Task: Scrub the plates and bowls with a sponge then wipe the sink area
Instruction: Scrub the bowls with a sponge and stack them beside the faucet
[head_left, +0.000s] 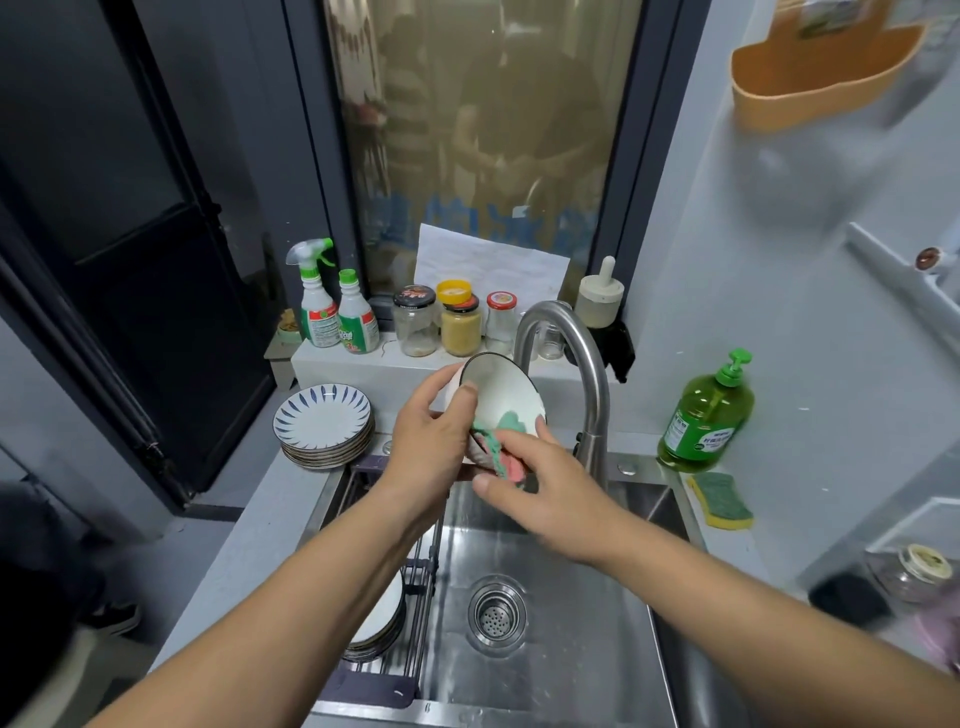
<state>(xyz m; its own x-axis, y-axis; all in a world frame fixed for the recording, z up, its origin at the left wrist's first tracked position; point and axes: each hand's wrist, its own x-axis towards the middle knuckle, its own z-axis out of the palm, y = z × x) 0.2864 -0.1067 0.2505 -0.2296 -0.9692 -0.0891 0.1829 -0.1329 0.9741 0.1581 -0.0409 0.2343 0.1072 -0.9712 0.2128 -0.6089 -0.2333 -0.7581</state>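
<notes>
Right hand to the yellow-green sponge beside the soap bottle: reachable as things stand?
Probably yes: nothing lies between the right hand and the yellow-green sponge, but that hand grips a pink-green sponge inside the bowl.

- Window behind counter: dark frame, murky glass, dim reflections.
- Left: dark door panels, near black.
- Right: pale grey wall, orange plastic holder hung high.
- Grey floor lower left; light flat, cool.

White bowl (dark rim), pink-green sponge, blue-leaf-patterned plates.
</notes>
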